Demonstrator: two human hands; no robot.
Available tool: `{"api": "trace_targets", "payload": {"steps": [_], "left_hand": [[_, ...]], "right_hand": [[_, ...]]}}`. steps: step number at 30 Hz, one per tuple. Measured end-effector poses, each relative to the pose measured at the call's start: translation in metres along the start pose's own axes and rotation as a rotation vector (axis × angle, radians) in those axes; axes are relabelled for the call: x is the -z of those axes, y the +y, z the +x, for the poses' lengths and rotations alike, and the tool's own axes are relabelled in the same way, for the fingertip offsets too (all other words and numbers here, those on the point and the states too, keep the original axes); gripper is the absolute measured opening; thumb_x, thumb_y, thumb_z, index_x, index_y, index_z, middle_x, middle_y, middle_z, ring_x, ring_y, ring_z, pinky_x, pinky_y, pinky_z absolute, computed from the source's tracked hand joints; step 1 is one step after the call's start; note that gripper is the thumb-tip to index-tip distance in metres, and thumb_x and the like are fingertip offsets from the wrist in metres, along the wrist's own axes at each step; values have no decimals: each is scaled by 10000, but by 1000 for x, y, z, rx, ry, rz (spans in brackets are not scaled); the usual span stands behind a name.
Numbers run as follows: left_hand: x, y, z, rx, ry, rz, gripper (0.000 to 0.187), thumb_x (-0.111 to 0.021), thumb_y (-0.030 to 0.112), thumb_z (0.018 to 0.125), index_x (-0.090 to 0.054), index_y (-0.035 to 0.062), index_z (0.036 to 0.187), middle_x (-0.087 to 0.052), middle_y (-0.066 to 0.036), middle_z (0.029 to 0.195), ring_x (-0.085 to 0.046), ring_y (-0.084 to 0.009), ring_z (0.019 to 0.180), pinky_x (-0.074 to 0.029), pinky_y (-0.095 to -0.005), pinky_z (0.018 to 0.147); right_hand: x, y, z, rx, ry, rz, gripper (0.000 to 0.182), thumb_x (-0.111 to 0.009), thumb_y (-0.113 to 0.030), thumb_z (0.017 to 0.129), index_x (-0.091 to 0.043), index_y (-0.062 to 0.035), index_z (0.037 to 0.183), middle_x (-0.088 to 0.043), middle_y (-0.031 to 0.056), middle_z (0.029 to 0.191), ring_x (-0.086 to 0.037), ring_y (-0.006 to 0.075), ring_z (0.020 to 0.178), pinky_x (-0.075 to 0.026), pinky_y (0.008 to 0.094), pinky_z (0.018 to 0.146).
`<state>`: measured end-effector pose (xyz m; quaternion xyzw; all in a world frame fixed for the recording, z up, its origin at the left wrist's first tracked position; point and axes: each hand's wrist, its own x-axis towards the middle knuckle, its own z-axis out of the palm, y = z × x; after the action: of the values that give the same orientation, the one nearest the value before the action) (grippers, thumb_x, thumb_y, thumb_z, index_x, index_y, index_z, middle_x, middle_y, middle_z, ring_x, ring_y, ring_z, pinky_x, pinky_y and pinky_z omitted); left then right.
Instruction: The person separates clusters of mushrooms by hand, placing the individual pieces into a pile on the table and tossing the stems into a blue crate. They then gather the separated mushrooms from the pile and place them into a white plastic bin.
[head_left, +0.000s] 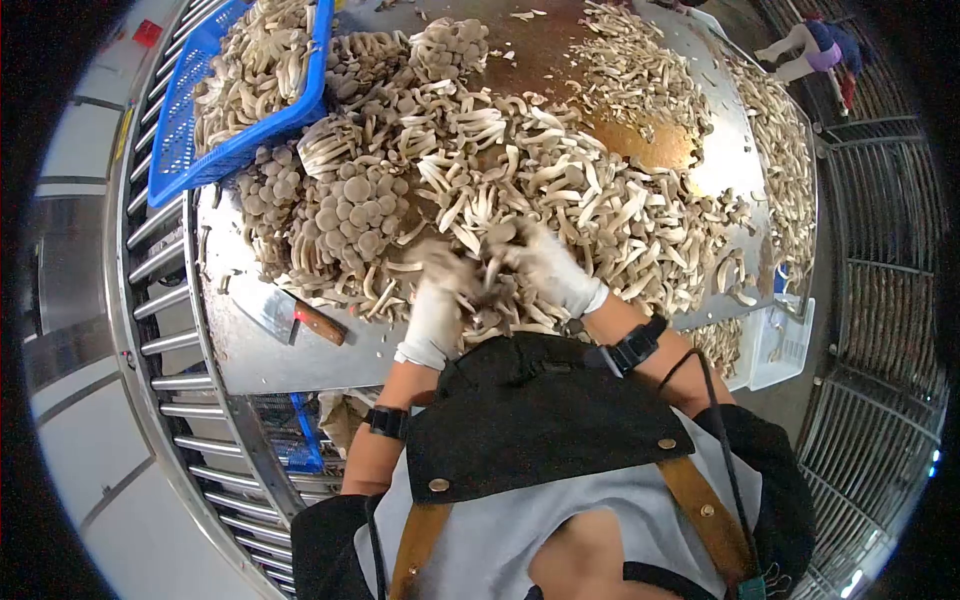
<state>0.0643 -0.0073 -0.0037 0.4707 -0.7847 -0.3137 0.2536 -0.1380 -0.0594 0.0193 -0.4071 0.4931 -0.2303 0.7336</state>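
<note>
The gloved left hand [442,300] and right hand [556,270] were close together among mushrooms [590,195] heaped on the surface [250,362]; blur hid how far each was open and what it held.

White-gloved hands [558,275], black wristbands [640,346], black apron [540,425], brown riveted straps [695,495], grey-and-black shirt [480,545]

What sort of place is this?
Probably a mushroom packing or processing room: loose mushrooms are heaped across a metal table, a blue plastic basket holds more, and what looks like a roller conveyor runs alongside.
</note>
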Motion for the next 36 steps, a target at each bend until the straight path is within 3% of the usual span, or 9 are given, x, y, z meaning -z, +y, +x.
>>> {"api": "trace_targets", "payload": {"steps": [6, 8, 12, 14, 18, 22, 28, 32, 36], "left_hand": [[-18, -5, 6, 246, -28, -606, 297, -539, -48, 823, -524, 41, 1106, -589, -60, 950, -580, -195, 868, -481, -275, 720], [6, 17, 15, 813, 249, -1625, 341, -537, -51, 811, -489, 49, 1133, -571, -59, 950, -580, -197, 859, -488, -300, 743], [-12, -13, -4, 5, -113, -177, 152, -596, 42, 744, -620, 69, 892, -624, -146, 864, -606, -328, 827, -497, -407, 751], [-3, -12, 5, 852, 180, -1501, 180, -529, -14, 832, -567, 29, 1003, -613, -75, 931, -597, -174, 800, -512, -292, 680], [-21, -21, 3, 596, -225, -949, 248, -579, 87, 854, -585, -3, 1084, -631, -77, 950, -612, -175, 823, -512, -350, 698], [-4, -21, 22, 872, 187, -1331, 331, -574, 68, 849, -569, -22, 1168, -637, -62, 992, -605, -140, 856, -498, -271, 790], [40, -12, 66, 309, -222, 225, 629, -686, 210, 773, -448, -13, 1311, -553, -229, 1187, -589, -349, 1038, -491, -415, 888], [22, -77, 142, -196, -209, 949, 508, -597, 121, 809, -498, 75, 1304, -524, -168, 1275, -505, -336, 1185, -488, -428, 902], [-7, -95, 161, 190, -175, 588, 522, -627, 129, 776, -517, 72, 1284, -633, -158, 1110, -604, -344, 1029, -508, -414, 876]], "right_hand": [[-3, 14, 9, 222, -34, -140, 329, -689, -94, 822, -544, 2, 1101, -614, 64, 945, -573, 137, 856, -478, 278, 785], [-5, 10, 5, 91, 141, 318, 288, -686, -97, 814, -561, 5, 1053, -614, 65, 926, -574, 141, 868, -472, 305, 796], [2, 20, 14, 94, -187, 258, 375, -638, -79, 859, -513, 15, 1200, -589, 51, 1053, -547, 143, 959, -462, 275, 871], [8, 14, 12, 95, -141, 207, 457, -647, -112, 868, -483, 20, 1274, -587, 46, 1094, -545, 161, 980, -443, 268, 914], [-4, -10, 14, 423, -386, -396, 419, -624, -140, 885, -498, 8, 1257, -593, 60, 1145, -568, 170, 1030, -440, 251, 941], [11, 8, 17, 258, -218, -161, 384, -584, -179, 923, -474, 39, 1221, -594, 107, 1181, -572, 167, 1029, -445, 309, 969], [42, -17, 28, 99, -422, -567, 818, -708, -336, 839, -306, 119, 1387, -522, 270, 1268, -507, 287, 1198, -429, 353, 1000], [28, 25, 76, 144, 134, -829, 627, -643, -330, 865, -415, 76, 1286, -553, 286, 1137, -552, 379, 1077, -438, 410, 947], [12, 8, 103, 137, 603, -1102, 441, -630, -311, 857, -507, -14, 1158, -609, 224, 951, -555, 327, 1095, -453, 424, 930]]}}
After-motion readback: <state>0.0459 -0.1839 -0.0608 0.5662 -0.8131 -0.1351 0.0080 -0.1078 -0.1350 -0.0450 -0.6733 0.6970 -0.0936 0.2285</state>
